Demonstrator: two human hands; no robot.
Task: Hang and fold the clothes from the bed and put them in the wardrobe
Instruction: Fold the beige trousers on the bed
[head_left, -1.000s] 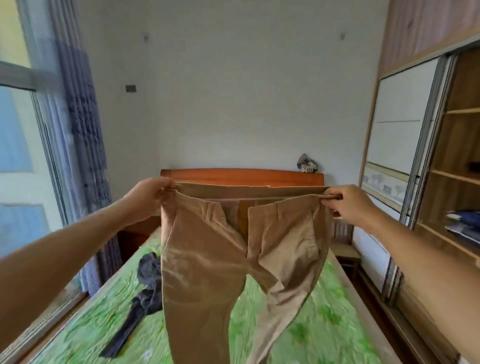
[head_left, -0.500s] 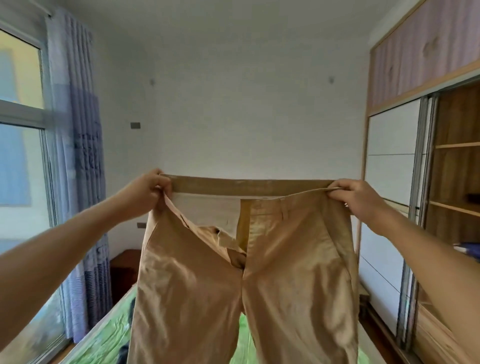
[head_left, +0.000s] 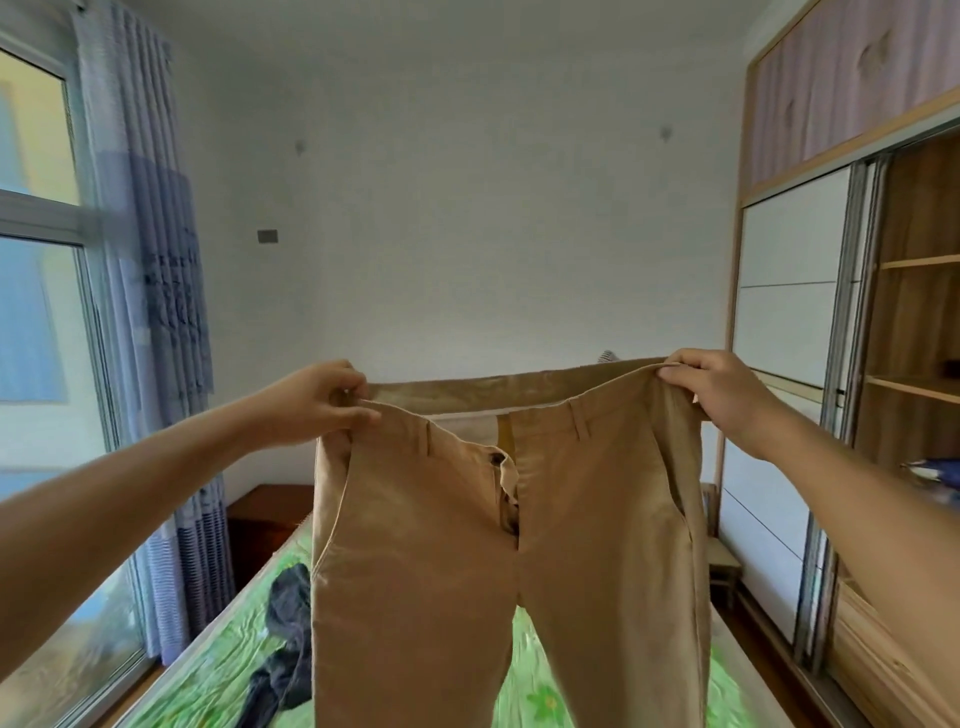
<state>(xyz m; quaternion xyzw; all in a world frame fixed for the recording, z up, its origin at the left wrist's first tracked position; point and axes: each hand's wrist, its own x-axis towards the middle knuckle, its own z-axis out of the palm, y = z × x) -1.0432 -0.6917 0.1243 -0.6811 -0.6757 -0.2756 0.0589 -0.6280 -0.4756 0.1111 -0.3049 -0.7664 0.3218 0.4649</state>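
Bedroom with green-sheeted bed (head_left: 218, 670), wardrobe (head_left: 914, 332) at right: tan trousers (head_left: 509, 561) hang above the bed, left hand (head_left: 317, 402) and right hand (head_left: 719, 389) each pinching a waistband end; cloth looks soft, light, limp, so the waistband judged the firmest hold.

No text is legible; dark marks on the curtain (head_left: 174, 296) are blurred.
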